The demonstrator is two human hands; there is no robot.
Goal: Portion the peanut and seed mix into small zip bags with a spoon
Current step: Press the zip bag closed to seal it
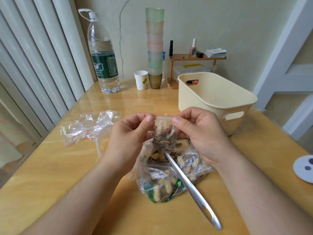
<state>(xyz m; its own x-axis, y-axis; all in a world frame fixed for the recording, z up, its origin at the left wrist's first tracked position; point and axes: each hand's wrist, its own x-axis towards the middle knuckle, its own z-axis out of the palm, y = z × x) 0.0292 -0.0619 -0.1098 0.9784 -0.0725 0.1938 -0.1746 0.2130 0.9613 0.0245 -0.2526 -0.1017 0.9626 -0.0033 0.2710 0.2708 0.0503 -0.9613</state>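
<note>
A small zip bag [163, 133] of seeds is pinched at its top by the left hand [130, 133] and right hand [201, 133], above the mix bag [169, 173] where a spoon [191, 189] is propped; a cream basket [215, 99] is set just beyond, and empty bags [88, 128] are spread to the left.

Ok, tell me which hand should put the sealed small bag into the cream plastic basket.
Right, probably. The right hand pinches the small clear zip bag at its red-striped top and sits nearest the cream plastic basket; the left hand pinches the bag's far corner.
</note>
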